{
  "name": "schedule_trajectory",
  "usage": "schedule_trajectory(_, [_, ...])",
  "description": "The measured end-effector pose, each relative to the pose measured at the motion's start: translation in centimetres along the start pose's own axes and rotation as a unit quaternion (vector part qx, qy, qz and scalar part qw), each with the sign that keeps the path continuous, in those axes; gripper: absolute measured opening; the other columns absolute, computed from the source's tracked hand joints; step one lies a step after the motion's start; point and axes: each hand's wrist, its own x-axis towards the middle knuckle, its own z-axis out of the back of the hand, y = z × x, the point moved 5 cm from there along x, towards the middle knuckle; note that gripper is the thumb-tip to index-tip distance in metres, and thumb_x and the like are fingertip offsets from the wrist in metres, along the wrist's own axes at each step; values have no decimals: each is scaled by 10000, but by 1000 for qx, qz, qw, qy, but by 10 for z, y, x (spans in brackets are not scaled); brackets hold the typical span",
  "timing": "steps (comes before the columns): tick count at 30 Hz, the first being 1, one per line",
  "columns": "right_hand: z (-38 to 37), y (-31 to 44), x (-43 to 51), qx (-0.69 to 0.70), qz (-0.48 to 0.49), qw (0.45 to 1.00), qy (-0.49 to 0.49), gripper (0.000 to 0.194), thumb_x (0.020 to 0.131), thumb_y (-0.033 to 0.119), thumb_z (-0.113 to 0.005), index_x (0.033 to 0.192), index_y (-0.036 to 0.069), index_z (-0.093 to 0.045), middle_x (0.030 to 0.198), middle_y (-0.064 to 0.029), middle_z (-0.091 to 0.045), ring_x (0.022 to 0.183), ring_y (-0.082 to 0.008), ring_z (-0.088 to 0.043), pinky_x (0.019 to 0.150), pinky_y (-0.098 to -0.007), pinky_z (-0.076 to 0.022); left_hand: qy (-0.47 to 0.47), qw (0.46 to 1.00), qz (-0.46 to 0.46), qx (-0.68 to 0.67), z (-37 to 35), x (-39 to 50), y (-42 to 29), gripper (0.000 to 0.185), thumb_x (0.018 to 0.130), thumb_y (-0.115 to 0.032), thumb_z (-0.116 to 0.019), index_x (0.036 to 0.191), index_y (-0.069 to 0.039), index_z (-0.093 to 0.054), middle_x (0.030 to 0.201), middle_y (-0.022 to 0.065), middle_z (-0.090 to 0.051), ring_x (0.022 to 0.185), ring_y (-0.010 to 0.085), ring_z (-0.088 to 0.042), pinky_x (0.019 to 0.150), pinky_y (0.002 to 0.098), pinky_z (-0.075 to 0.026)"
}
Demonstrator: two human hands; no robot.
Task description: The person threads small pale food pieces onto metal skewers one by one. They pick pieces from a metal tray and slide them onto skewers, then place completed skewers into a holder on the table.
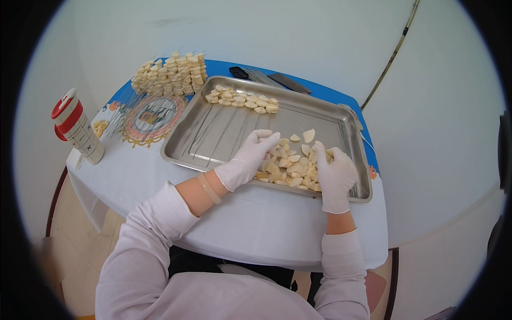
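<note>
A metal tray point(186, 161) lies on the table before me. My left hand point(250, 158), in a white glove, is over the left side of a heap of cut pale pieces point(294, 168) that look like root vegetable; its thumb and fingertips are together, and whether they hold a piece is hidden. My gloved right hand point(338, 174) is at the heap's right side, its thumb raised beside a piece; its grip cannot be made out. Skewered pieces point(240, 100) lie in rows at the tray's back left, their thin metal skewers point(214, 132) pointing towards me. More skewers lie along the tray's right side.
A stack of loaded skewers point(172, 76) stands at the table's back left. Behind the tray are a cleaver-like blade point(288, 82), loose skewers point(260, 76) and a black object point(239, 72). A red-and-white bottle point(78, 126) stands at the left edge, near small yellowish pieces point(100, 127).
</note>
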Motion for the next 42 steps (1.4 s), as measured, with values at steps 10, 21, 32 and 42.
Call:
schedule_trajectory(10, [1, -7, 4, -11, -48, 997, 52, 485, 870, 536, -669, 700, 82, -681, 658, -112, -656, 607, -326, -639, 556, -423, -474, -38, 998, -23, 35, 10, 4, 11, 538, 905, -27, -615, 1383, -20, -368, 1258, 90, -553, 927, 113, -520, 842, 236, -453])
schedule_trajectory(21, [-3, -1, 2, 12, -13, 995, 96, 452, 865, 518, -676, 800, 75, -735, 709, -149, -676, 677, -341, -663, 615, -431, -503, -28, 999, -24, 26, 8, 3, 5, 314, 954, -123, -687, 1215, 10, -572, 1120, 63, -641, 951, 106, -610, 833, 246, -527])
schedule_trajectory(32, [-8, 1, -1, 13, 28, 996, 88, 395, 847, 467, -712, 934, 88, -779, 763, -142, -708, 718, -318, -688, 648, -407, -532, -25, 998, -29, 46, 6, 0, 2, 216, 976, -160, -655, 1155, -48, -611, 1016, -2, -630, 894, 96, -609, 815, 260, -524])
schedule_trajectory(42, [-9, 3, -2, 23, 32, 995, 95, 374, 839, 461, -719, 960, 113, -782, 757, -154, -703, 721, -318, -687, 659, -403, -536, 7, 990, -35, -135, 4, 3, 3, 316, 1037, -96, -510, 1324, 33, -485, 1293, 117, -559, 1195, 182, -580, 1053, 267, -488])
